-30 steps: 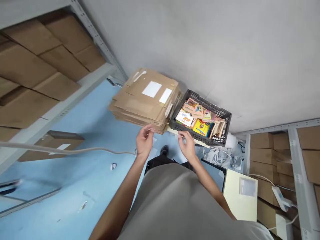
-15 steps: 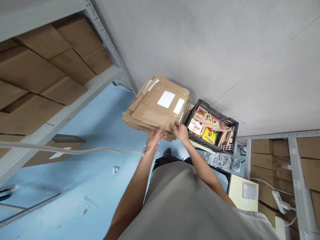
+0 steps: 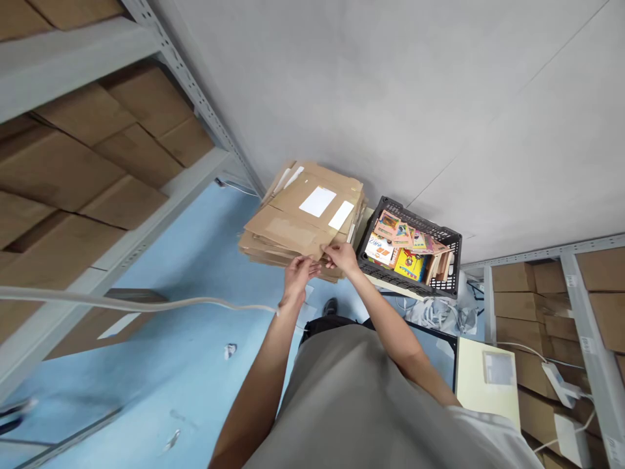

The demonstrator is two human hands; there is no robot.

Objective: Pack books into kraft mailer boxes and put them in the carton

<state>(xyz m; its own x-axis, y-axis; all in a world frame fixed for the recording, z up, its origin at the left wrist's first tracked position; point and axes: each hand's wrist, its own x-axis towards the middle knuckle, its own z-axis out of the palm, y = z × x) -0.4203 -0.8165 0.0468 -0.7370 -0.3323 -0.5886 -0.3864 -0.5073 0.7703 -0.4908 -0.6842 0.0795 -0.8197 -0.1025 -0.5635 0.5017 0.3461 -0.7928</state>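
Observation:
A stack of flattened cardboard (image 3: pixel 293 225) with white labels lies against the wall, in front of my body. My right hand (image 3: pixel 340 256) pinches the near right corner of the top sheet, which is bent up slightly. Just left of it, at the stack's near edge, my left hand (image 3: pixel 299 273) has its fingers bent towards the same corner; whether they grip anything is too small to tell. Right of the stack stands a black plastic crate (image 3: pixel 390 279) holding colourful booklets (image 3: pixel 410 262).
Metal shelving (image 3: pixel 195 172) with brown boxes (image 3: pixel 58 166) stands on the left, and another rack (image 3: pixel 579 286) on the right. A white cable (image 3: pixel 195 301) runs to my left wrist. A pale yellow board (image 3: pixel 481 378) and power strip (image 3: pixel 560 384) are lower right.
The top sheet's near corner has been lifted and shifted a little towards me by my right hand. My left hand's fingers have curled in. The camera view has also shifted.

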